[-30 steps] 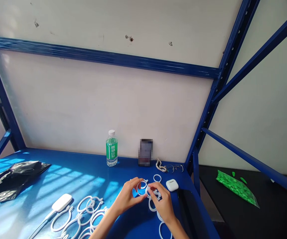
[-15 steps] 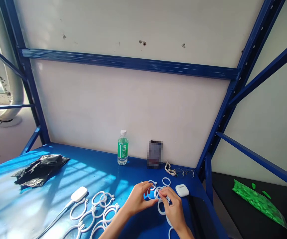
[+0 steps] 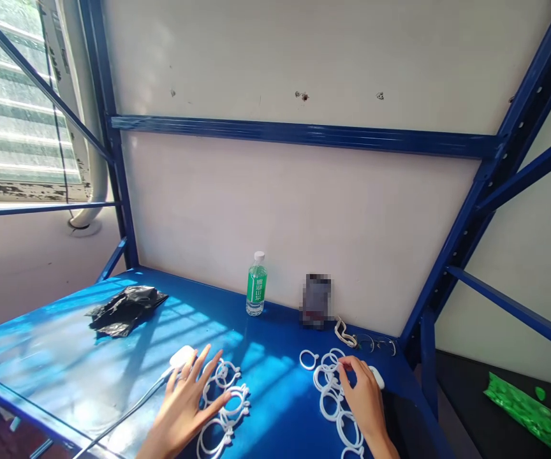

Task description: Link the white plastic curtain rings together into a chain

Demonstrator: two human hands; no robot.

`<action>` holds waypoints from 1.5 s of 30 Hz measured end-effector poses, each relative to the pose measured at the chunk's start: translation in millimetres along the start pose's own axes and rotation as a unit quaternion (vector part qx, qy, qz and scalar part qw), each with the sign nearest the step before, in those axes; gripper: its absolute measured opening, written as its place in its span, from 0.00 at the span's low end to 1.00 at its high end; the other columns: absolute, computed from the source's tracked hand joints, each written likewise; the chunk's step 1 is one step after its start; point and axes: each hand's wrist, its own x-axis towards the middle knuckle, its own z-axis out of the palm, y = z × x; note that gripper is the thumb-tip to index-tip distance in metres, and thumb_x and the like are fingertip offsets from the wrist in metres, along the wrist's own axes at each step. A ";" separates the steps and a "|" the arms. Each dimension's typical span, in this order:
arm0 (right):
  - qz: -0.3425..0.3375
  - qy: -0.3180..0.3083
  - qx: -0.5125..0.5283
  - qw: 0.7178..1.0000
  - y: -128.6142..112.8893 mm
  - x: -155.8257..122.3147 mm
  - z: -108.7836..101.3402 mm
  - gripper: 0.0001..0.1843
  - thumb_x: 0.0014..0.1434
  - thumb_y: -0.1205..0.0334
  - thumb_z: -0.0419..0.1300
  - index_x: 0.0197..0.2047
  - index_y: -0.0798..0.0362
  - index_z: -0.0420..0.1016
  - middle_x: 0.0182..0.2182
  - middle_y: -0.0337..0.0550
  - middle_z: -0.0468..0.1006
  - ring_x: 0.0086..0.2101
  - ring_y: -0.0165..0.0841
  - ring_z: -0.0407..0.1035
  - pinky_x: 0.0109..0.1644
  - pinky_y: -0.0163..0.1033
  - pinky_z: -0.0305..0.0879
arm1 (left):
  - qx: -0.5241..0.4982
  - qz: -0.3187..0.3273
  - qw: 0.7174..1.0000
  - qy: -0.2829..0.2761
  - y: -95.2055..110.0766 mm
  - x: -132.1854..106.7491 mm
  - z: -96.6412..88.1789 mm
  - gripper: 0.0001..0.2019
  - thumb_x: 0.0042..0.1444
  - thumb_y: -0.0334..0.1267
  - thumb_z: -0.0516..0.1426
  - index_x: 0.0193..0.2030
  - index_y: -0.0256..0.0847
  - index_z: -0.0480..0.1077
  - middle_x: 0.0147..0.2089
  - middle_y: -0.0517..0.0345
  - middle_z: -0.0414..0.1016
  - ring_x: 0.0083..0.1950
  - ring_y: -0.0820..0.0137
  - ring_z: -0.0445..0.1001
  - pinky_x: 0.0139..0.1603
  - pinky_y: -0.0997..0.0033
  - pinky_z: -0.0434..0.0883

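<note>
My left hand (image 3: 184,401) lies open with fingers spread over a cluster of linked white plastic rings (image 3: 225,401) at the front of the blue table (image 3: 88,363). My right hand (image 3: 364,395) rests on a chain of white rings (image 3: 330,386) at the right; its fingers are curled on the rings near a single loose ring (image 3: 308,359). A white earbud case (image 3: 378,377) peeks out just behind the right hand.
A white charger with its cable (image 3: 180,358) lies left of my left hand. A green-labelled water bottle (image 3: 256,284), a blurred dark object (image 3: 317,301), a clip and eyeglasses (image 3: 374,343) stand along the wall. A black plastic bag (image 3: 125,307) sits far left; a green bag (image 3: 527,408) on the right bench.
The camera swung left. My left hand left the rings held between both hands and moved left onto the other ring cluster, opening. My right hand lowered the ring chain onto the table.
</note>
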 end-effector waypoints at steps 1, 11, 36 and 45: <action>0.001 -0.002 -0.005 1.000 2.0 0.4 1.1 0.19 0.64 0.47 0.48 0.33 0.49 0.72 0.31 0.47 0.78 0.33 0.42 0.73 0.35 0.45 0.71 | 0.015 0.000 1.000 -0.006 -11.9 -6.3 2.2 0.32 0.55 0.57 0.52 0.66 0.54 0.55 0.71 0.58 0.50 0.71 0.50 0.46 0.67 0.40 0.49; 0.007 -0.021 -0.010 1.000 13.0 -2.2 7.6 0.14 0.63 0.55 0.49 0.34 0.49 0.72 0.32 0.45 0.78 0.35 0.42 0.73 0.37 0.45 0.70 | -0.004 0.095 0.994 -0.048 18.9 -11.5 24.1 0.34 0.52 0.61 0.54 0.66 0.63 0.50 0.71 0.64 0.47 0.71 0.46 0.45 0.66 0.36 0.49; 0.027 -0.058 0.025 0.998 -17.8 -1.9 1.8 0.10 0.63 0.65 0.49 0.33 0.49 0.69 0.32 0.43 0.75 0.36 0.40 0.70 0.41 0.46 0.69 | -0.086 0.200 0.976 -0.029 102.6 59.6 27.1 0.05 0.56 0.33 0.54 0.37 0.43 0.70 0.42 0.56 0.76 0.45 0.65 0.74 0.54 0.59 0.66; -0.035 -0.087 0.179 0.979 -45.9 -6.3 -4.0 0.17 0.61 0.67 0.54 0.53 0.47 0.68 0.44 0.44 0.76 0.42 0.35 0.72 0.48 0.38 0.70 | -0.421 0.126 0.882 -0.172 160.4 72.8 8.4 0.24 0.52 0.61 0.52 0.23 0.40 0.65 0.23 0.61 0.69 0.28 0.70 0.70 0.32 0.73 0.66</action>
